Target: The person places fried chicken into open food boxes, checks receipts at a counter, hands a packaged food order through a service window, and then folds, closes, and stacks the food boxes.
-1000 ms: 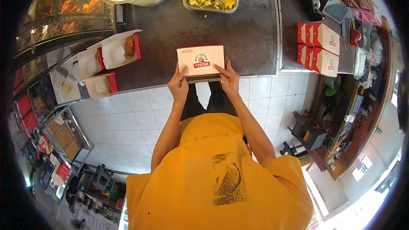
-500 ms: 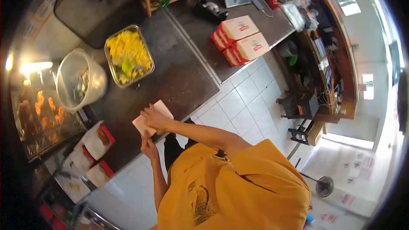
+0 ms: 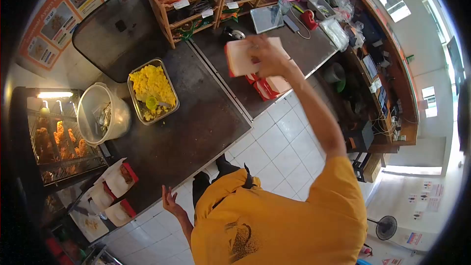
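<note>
My right hand (image 3: pixel 267 59) reaches far across the counter, its fingers blurred over the top of a white and red cardboard food box (image 3: pixel 239 59). The box is held over or on other red-and-white food boxes (image 3: pixel 267 88), which it partly covers; whether it touches them I cannot tell. My left hand (image 3: pixel 172 202) is beside the counter's near edge, fingers apart and holding nothing. Further along the counter, a metal tray (image 3: pixel 177 99) holds yellow food, with a light green scoop or cup (image 3: pixel 151 102) resting in it.
A clear plastic tub (image 3: pixel 120 122) stands between the tray and a lit display case (image 3: pixel 64 140) of fried food. Several open filled boxes (image 3: pixel 117 181) sit near the dark counter's (image 3: pixel 181 142) left end. Wooden racks (image 3: pixel 169 29) and a tablet (image 3: pixel 267 18) line the back.
My right hand has carried a box from the counter's near edge over to the stacked boxes. My left hand has let go and dropped back from the counter. The view has shifted.
</note>
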The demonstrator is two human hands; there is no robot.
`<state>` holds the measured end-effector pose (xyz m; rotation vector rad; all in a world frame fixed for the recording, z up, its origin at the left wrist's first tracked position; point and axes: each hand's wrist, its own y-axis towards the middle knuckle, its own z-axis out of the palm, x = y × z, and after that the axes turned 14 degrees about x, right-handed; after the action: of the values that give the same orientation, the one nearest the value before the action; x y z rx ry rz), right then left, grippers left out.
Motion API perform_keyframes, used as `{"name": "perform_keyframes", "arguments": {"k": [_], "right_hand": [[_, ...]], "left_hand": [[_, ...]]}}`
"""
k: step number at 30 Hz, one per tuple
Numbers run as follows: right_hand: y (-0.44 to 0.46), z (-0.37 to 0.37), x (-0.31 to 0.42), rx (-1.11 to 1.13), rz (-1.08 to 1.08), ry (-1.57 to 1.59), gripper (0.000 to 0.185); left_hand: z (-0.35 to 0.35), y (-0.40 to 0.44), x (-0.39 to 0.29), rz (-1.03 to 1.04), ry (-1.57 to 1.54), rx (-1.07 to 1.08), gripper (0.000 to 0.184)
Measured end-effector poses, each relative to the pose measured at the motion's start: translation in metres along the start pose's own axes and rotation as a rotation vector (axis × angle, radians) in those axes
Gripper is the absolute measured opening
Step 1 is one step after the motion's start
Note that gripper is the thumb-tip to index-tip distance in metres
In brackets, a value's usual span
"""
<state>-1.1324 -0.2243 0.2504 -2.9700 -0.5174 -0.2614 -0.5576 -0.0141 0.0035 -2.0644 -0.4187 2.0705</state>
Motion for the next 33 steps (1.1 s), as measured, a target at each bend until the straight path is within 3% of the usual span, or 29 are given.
{"name": "perform_keyframes", "arguments": {"k": [5, 10, 11, 12, 13, 15, 16, 19, 20, 21, 23, 24, 28, 33], "right_hand": [[-0.032, 0.05, -0.128, 0.23, 0.06, -0.145, 0.034], [-0.067, 0.105, -0.156, 0.171, 0.209, -0.114, 0.038], [-0.08, 0.143, -0.182, 0.046, 0.228, -0.11, 0.041], [-0.068, 0.106, -0.103, -0.078, 0.204, -0.182, 0.043], [-0.044, 0.091, -0.047, 0.019, 0.414, 0.045, 0.047], [-0.003, 0.117, 0.045, -0.244, 0.267, -0.034, 0.042], [0.009, 0.138, 0.082, 0.102, 0.412, 0.195, 0.038], [0.075, 0.213, 0.259, 0.244, 0.236, 0.764, 0.033], [0.091, 0.261, 0.293, 0.27, 0.048, 0.788, 0.04], [0.111, 0.278, 0.343, 0.383, 0.047, 0.854, 0.044], [0.159, 0.324, 0.424, 0.395, 0.025, 1.001, 0.051], [0.183, 0.354, 0.454, 0.389, 0.084, 1.091, 0.056], [0.257, 0.401, 0.517, 0.445, 0.115, 0.777, 0.05], [0.233, 0.418, 0.487, 0.336, 0.126, 0.732, 0.038]], "left_hand": [[-0.026, -0.025, 0.016, -0.091, 0.043, -0.119, 0.041], [-0.061, -0.057, 0.048, -0.192, -0.021, -0.302, 0.039], [-0.076, -0.065, 0.071, -0.18, -0.063, -0.341, 0.038], [-0.081, -0.076, 0.079, -0.158, -0.103, -0.35, 0.037], [-0.083, -0.076, 0.08, -0.128, -0.139, -0.376, 0.036], [-0.087, -0.08, 0.072, -0.063, -0.128, -0.42, 0.033], [-0.092, -0.079, 0.069, -0.12, -0.133, -0.485, 0.032], [-0.11, -0.056, 0.06, -0.178, -0.107, -0.554, 0.03], [-0.109, -0.053, 0.052, -0.185, -0.084, -0.551, 0.029], [-0.113, -0.046, 0.048, -0.181, -0.07, -0.55, 0.029], [-0.12, -0.031, 0.039, -0.177, -0.037, -0.535, 0.029], [-0.123, -0.023, 0.031, -0.174, -0.031, -0.532, 0.029], [-0.132, 0.009, 0.023, -0.138, -0.052, -0.489, 0.03], [-0.143, 0.041, 0.014, -0.141, -0.06, -0.465, 0.035]]}}
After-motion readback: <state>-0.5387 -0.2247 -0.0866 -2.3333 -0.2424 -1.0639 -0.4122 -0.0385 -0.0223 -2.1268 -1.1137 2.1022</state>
